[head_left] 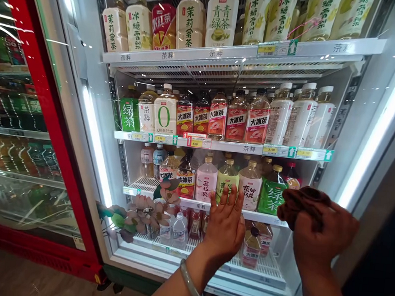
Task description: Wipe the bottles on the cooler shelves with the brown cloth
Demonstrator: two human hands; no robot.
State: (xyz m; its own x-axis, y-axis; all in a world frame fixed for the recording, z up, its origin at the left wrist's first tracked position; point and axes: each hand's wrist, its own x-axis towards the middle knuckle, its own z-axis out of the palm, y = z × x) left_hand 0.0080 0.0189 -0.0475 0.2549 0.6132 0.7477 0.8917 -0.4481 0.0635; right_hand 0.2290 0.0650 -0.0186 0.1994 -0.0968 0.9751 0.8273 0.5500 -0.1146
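My left hand (226, 224), with a pale bangle (189, 283) on its wrist, is raised with fingers stretched out in front of the glass door (197, 76) of a lit drinks fridge. Its palm faces the glass; whether it touches is hard to tell. On the right, my right hand (325, 228) grips a bunched dark brown cloth (303, 205) in front of the same door. Behind my left fingers stand a yellow-green bottle (227, 176) and a pink-labelled bottle (249, 189). A green bottle (272, 189) shows just left of the cloth.
Several bottles fill the upper shelf (226, 54) and middle shelf (228, 145). A flower decal (146, 215) appears on the glass at lower left. Another fridge with a red frame (49, 107) stands to the left. Bright light strips (386, 127) run along the sides.
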